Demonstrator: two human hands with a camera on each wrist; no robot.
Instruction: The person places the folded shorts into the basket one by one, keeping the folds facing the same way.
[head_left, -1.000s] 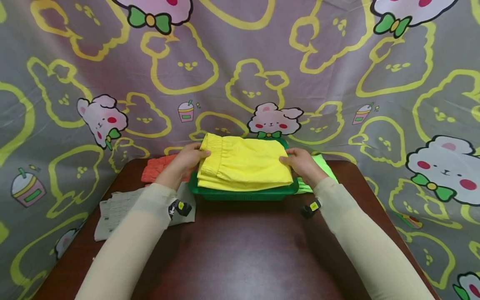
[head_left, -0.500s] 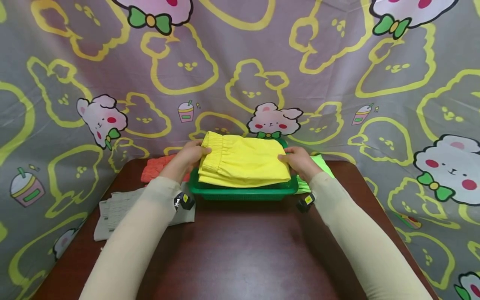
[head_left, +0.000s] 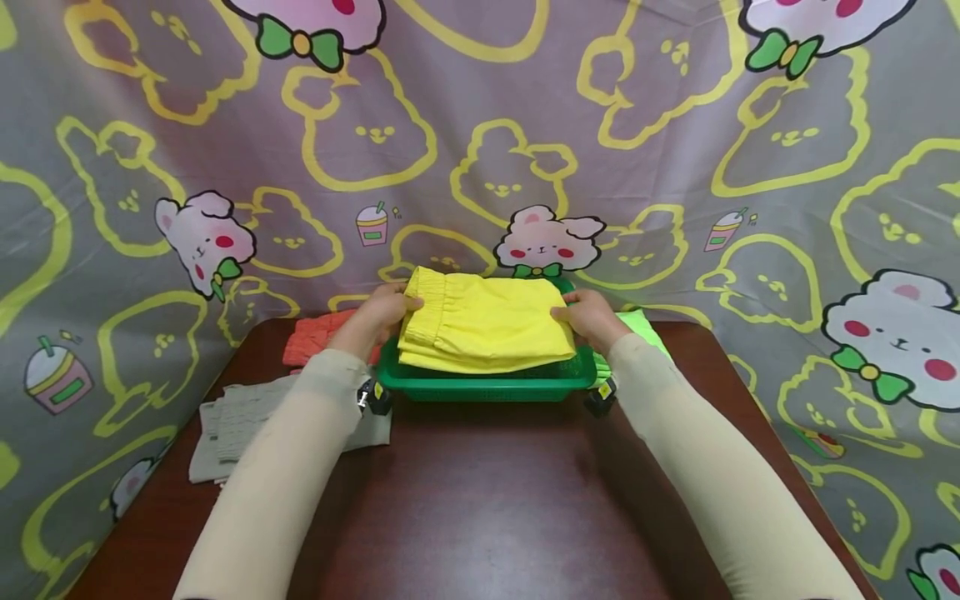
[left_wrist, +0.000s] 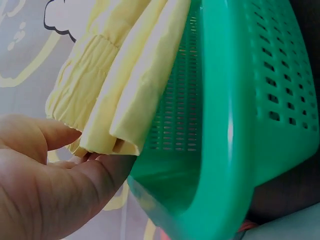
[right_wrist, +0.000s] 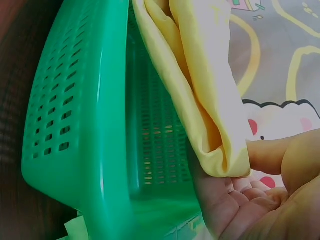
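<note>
Right grip (head_left: 597,320) slightly inward, like left grip (head_left: 381,312) closed on yellow garment (head_left: 491,321), apparently above green basket (head_left: 487,384)

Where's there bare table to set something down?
The widest bare patch of table is in front of the green basket, between the sleeves. A narrower one lies right of the lime garment. Back left is crowded with the red garment and gray clothes; the yellow garment covers much of the basket.
</note>
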